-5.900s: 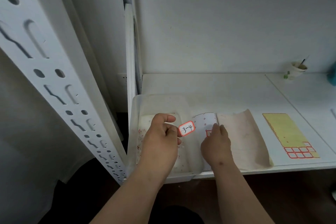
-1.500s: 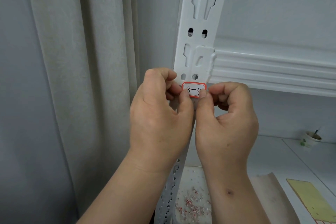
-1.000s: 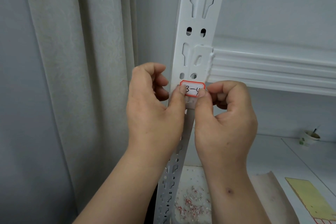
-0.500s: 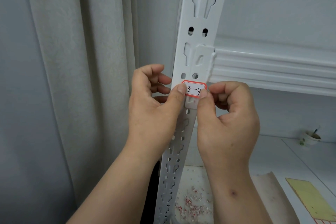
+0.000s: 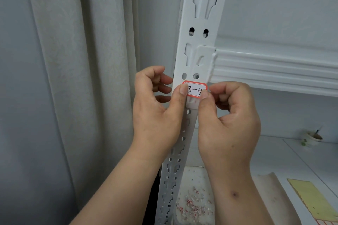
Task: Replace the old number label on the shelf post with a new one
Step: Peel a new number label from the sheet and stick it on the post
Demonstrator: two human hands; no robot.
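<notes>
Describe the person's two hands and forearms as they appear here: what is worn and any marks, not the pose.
Both are bare: no gloves, rings, watch or sleeves in view. The left hand has a short, unpainted thumbnail. The right hand also has a short plain thumbnail, and its forearm carries a small dark round spot near the wrist. No other markings show.

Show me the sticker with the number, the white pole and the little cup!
number label (image 5: 195, 91), head view, its white middle.
shelf post (image 5: 200, 23), head view, its front face.
small cup (image 5: 311, 137), head view, its side wall.
</notes>
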